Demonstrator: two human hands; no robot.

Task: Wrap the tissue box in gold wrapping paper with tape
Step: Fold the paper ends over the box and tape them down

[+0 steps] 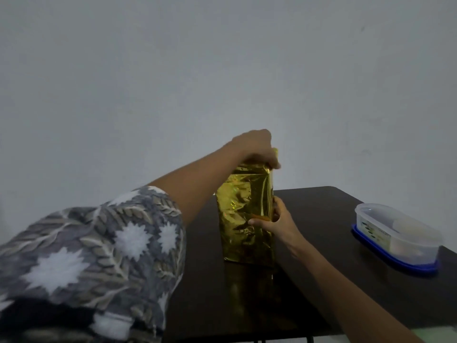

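Observation:
A tissue box covered in shiny gold wrapping paper (244, 214) stands upright on end on a dark table (321, 280). My left hand (257, 148) reaches over its top, fingers curled down onto the paper at the upper end. My right hand (274, 221) grips the box's right side about halfway up, thumb across the front face. A loose gold flap sticks up behind my left hand. No tape is visible.
A clear plastic container with a blue lid under it (398, 237) sits at the table's right edge. A plain grey wall is behind. My patterned left sleeve (99, 256) fills the lower left.

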